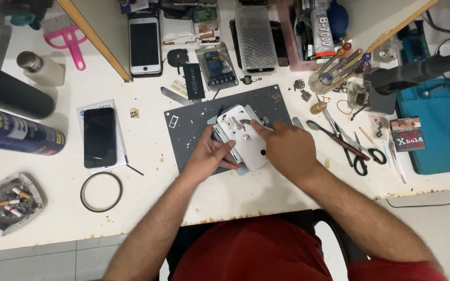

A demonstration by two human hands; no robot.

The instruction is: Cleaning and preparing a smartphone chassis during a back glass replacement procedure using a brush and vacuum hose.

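Left hand gripped the white phone housing's left edge, mid-frame on the grey mat | right hand pinched what seemed a thin tool on its upper part | scissors lay right on the counter.

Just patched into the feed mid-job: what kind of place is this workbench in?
Most likely a phone repair bench. Both hands work on an opened white phone on a grey mat, beside spare phones, a loose battery and scissors.
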